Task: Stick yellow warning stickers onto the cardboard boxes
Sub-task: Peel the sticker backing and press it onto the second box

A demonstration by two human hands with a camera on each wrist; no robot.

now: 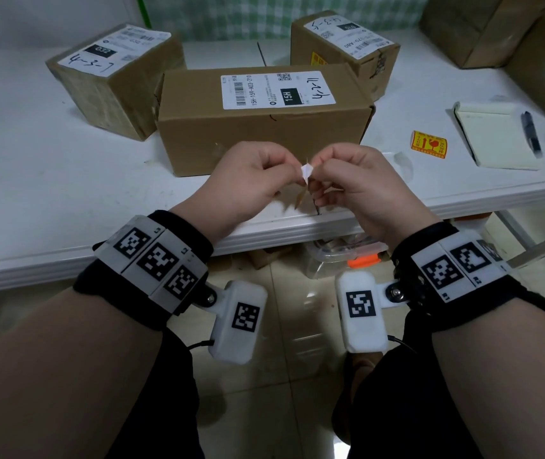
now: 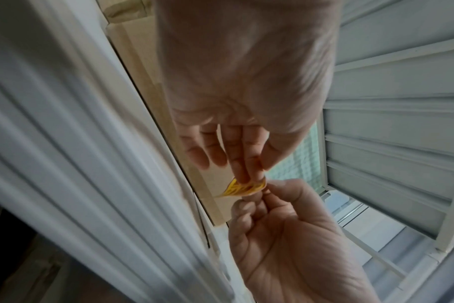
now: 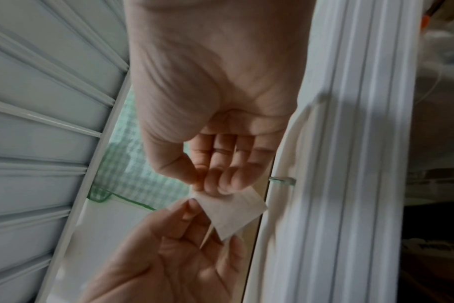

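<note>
Both hands meet above the table's front edge, in front of the middle cardboard box (image 1: 264, 134). My left hand (image 1: 292, 170) pinches a small yellow warning sticker (image 2: 242, 187) between thumb and fingertips. My right hand (image 1: 319, 170) pinches its white backing paper (image 3: 233, 213) at one corner. Only a white sliver of the piece (image 1: 306, 172) shows in the head view. A second box (image 1: 115, 77) stands at the back left. A third box (image 1: 343, 51) at the back right carries a yellow sticker (image 1: 317, 59) on its front side.
A small stack of yellow stickers (image 1: 429, 144) lies on the white table (image 1: 66, 180) to the right, beside a notepad (image 1: 492, 140) and a black pen (image 1: 530, 132). Larger cardboard boxes (image 1: 512, 34) crowd the far right. Clear plastic containers (image 1: 340, 256) sit under the table.
</note>
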